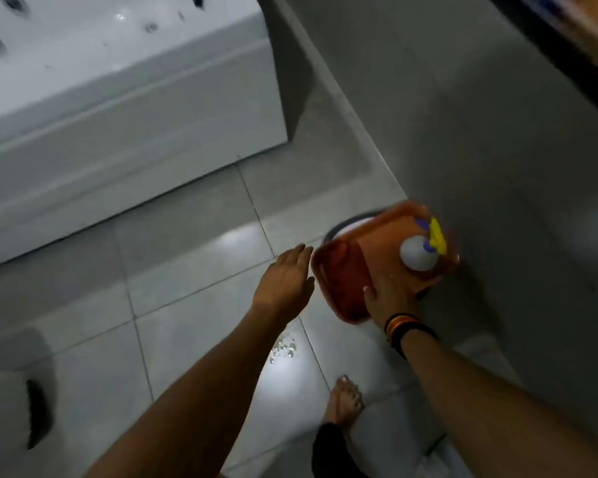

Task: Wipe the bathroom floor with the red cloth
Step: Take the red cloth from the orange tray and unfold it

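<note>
Basket [377,257] by the right wall looks like where the red cloth [342,288] sits, near end, beside a spray bottle [418,257]. Right hand [394,294] grips the basket rim, left hand [283,281] hovers just beside it, fingers straight and together. I'd steady the basket and pinch the cloth out cleanly.

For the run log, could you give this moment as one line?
right hand grips orange basket | left hand open beside | red cloth inside | floor unwiped

Pale grey tiled bathroom floor [194,270] gleams under glare. Water droplets [283,348] bead on one tile. A dark red cloth [346,284], blurred, lies inside an orange tub [380,243].
</note>
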The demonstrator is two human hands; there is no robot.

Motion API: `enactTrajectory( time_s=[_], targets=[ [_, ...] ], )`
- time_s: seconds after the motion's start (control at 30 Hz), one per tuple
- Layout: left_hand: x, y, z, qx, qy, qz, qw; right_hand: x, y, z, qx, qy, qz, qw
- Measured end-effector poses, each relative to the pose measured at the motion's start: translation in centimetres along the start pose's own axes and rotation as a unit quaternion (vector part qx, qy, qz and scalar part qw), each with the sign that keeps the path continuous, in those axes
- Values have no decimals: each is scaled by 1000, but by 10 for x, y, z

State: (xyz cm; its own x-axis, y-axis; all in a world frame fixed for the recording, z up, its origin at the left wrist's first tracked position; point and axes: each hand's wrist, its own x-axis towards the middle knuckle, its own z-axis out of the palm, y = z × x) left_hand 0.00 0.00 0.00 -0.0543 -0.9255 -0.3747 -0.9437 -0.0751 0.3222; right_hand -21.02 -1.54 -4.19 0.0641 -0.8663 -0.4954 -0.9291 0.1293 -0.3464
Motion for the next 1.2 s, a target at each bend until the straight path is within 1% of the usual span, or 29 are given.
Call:
enactTrajectory(
  time_s=[0.07, 0.13, 0.2, 0.27, 0.3, 0.37, 0.47, 0.5, 0.53, 0.6, 0.63, 0.67, 0.73, 0.8, 0.83, 0.9, 0.93, 1.0, 1.07, 1.13, 1.2],
  targets=[
    [24, 2, 35, -5, -25, 20, 999, 25, 19, 25, 15, -7, 30, 999],
    [47, 5, 71, 12, -50, 33, 998, 47, 37, 50, 17, -34, 73, 997],
    [74, 8, 100, 8, -71, 47, 996, 65, 50, 77, 22, -41, 95, 994],
    [97, 8, 119, -15, -78, 34, 996, 76, 55, 94, -6, -38, 108, 993],
    [108, 7, 130, -45, -65, 17, 997, 83, 59, 104, -26, -30, 114, 993],
    [126, 9, 146, -124, -30, -74, 989, 91, 61, 118, -54, -5, 124, 991],
    [146, 15, 165, -167, 31, -162, 972, 100, 57, 127, -59, 29, 147, 987],
    [152, 19, 172, -180, 58, -188, 964, 105, 57, 128, -47, 29, 155, 986],
    [157, 21, 177, -200, 70, -216, 953, 108, 58, 128, -23, 11, 170, 985],
    [161, 26, 182, -254, 81, -267, 926, 113, 59, 126, 68, -20, 183, 980],
    [162, 25, 182, -276, 82, -272, 918, 114, 60, 125, 113, -26, 189, 975],
    [162, 23, 178, -294, 67, -259, 917, 112, 58, 123, 151, -23, 194, 969],
    [162, 16, 166, -329, 13, -248, 911, 107, 55, 116, 224, 13, 198, 954],
    [156, 5, 148, -347, -30, -252, 903, 98, 46, 106, 308, 62, 205, 927],
    [149, -1, 137, -366, -44, -258, 893, 93, 40, 100, 343, 82, 211, 912],
    [128, -12, 115, -417, -43, -274, 866, 81, 25, 88, 385, 98, 212, 893],
    [113, -20, 105, -444, -31, -282, 850, 72, 15, 83, 395, 98, 205, 890],
    [77, -39, 85, -494, -15, -298, 817, 53, -8, 79, 397, 84, 186, 895],
    [42, -58, 74, -534, -22, -307, 788, 36, -26, 80, 386, 65, 169, 904],
    [-2, -88, 67, -560, -34, -310, 768, 13, -52, 91, 366, 44, 147, 918],
    [-46, -121, 72, -594, -37, -321, 737, -12, -72, 114, 335, 28, 121, 934]
  ],
)
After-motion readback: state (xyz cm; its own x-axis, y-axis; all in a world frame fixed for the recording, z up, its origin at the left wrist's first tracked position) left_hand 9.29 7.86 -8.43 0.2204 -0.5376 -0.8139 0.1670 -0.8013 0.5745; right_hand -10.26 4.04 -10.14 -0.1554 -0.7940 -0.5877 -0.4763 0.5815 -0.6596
